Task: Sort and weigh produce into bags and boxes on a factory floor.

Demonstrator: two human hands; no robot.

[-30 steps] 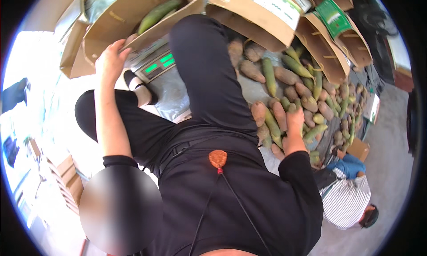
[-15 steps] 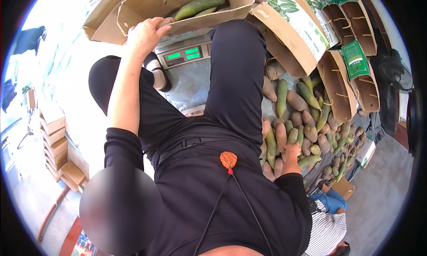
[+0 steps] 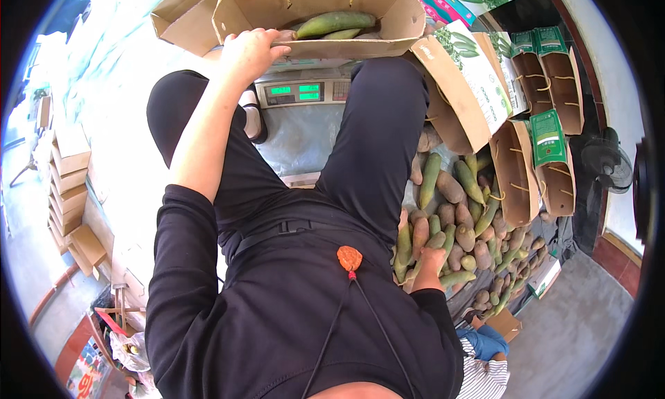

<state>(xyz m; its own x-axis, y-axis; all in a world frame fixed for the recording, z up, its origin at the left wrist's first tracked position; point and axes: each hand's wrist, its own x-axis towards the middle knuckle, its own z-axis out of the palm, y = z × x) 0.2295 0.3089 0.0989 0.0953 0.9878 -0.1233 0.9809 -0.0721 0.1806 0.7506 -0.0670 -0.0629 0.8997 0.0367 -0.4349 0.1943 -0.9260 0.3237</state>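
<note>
Green vegetables (image 3: 334, 25) lie in the carton (image 3: 374, 48), its rim touched by the left hand (image 3: 251, 55), thumb and fingers apart, while a large pile (image 3: 465, 238) remains outside, the right hand (image 3: 430, 264) there, its grip unclear.

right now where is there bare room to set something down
Widest: the grey floor between the white box, the co-worker and the reddish wall base. A smaller grey patch lies between the trouser legs, below the scale display. Crowded: around the right hand, among the vegetables, and where the handled cartons stand together.
</note>
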